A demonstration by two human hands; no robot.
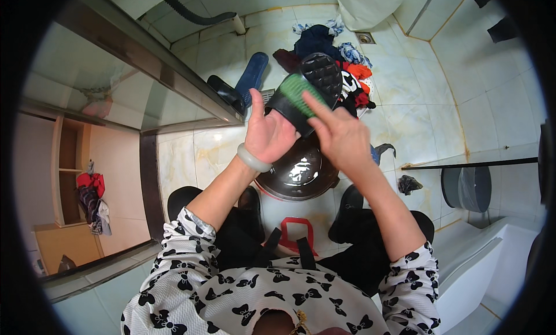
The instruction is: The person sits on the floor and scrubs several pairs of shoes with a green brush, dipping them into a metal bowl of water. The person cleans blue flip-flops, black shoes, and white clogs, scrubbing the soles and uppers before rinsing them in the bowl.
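Observation:
My left hand (270,133), with a pale bangle at the wrist, holds a black slide slipper (322,72) by its strap; the fingers are hidden under it. The slipper's quilted insole faces up. In my right hand (345,137) is a green scrubbing brush (297,91), pressed on or just over the slipper's strap and blurred. Below both hands stands a round brown basin (299,174) holding shiny dark liquid.
A heap of clothes (319,41) lies beyond the slipper on the tiled floor. A blue slipper (256,70) and a black slipper (223,91) rest near the glass door frame (173,80). At right are a lined bin (451,189) and a toilet (469,265).

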